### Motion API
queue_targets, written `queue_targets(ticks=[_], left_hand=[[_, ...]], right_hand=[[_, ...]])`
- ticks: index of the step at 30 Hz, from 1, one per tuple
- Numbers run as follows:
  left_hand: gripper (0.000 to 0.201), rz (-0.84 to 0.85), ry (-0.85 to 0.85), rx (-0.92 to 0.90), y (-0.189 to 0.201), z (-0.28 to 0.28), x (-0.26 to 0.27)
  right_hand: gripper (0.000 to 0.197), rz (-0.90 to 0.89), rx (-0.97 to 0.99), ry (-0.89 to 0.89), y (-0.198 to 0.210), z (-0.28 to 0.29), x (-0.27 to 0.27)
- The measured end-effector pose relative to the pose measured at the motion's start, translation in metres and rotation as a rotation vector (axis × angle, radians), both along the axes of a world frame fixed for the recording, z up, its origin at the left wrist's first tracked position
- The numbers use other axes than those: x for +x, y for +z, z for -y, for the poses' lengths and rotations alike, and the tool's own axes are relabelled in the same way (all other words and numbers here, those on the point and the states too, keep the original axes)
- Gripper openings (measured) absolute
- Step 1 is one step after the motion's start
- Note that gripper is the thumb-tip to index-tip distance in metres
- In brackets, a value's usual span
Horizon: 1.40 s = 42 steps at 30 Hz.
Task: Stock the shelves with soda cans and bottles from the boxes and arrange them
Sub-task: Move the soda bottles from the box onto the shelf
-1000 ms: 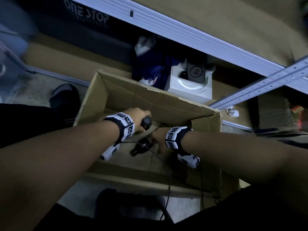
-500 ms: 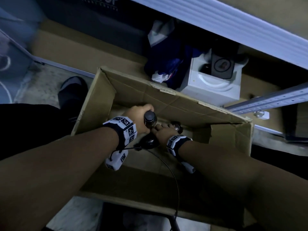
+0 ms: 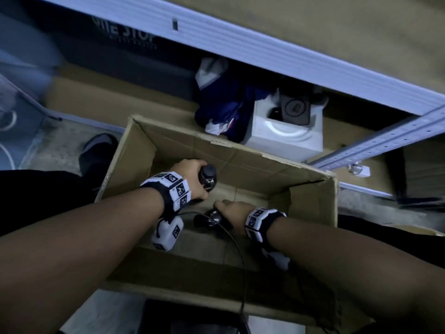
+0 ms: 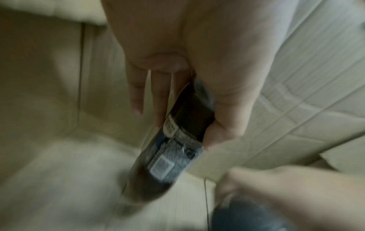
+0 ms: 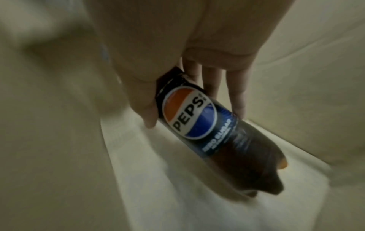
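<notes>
While both hands reach into the cardboard box [image 3: 154, 150], the left hand [image 3: 190, 175] wraps one cola bottle [image 3: 208, 177] and the right hand [image 3: 232, 213] clasps another bottle [image 5: 207, 125]. Neither has reached the shelf [image 3: 265, 51]; stocking and arranging apparently remain.

Left wrist view motion-blurred: label text on the bottle [image 4: 173, 150] below the left hand [image 4: 189, 65] is unreadable. Lower right, a dark rounded shape [image 4: 248, 217], possibly the second bottle, is cut off by the frame edge.
</notes>
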<state>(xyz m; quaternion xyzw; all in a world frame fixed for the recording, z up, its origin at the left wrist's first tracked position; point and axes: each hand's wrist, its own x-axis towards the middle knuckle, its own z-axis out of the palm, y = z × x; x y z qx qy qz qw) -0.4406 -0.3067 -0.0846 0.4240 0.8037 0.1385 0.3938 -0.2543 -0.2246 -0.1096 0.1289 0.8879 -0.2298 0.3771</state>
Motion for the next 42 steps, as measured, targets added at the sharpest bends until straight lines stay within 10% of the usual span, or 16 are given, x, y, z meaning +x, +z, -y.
queue_targets(ticks=[15, 26, 33, 42], left_hand=[[0.038, -0.090, -0.024, 0.228, 0.179, 0.017, -0.012], [0.040, 0.159, 0.229, 0.770, 0.295, 0.050, -0.018], [0.040, 0.275, 0.406, 1.207, 0.351, 0.014, -0.014], [0.045, 0.374, 0.358, 1.267, 0.419, -0.056, -0.055]], right_hand=[[0.076, -0.683, -0.122, -0.526, 0.210, -0.030, 0.043], [0.070, -1.275, -0.305, -0.797, 0.326, -0.044, 0.009], [0.057, -1.430, -0.275, -0.819, 0.391, -0.070, -0.019], [0.038, -1.652, -0.514, -0.965, 0.453, -0.123, -0.056]])
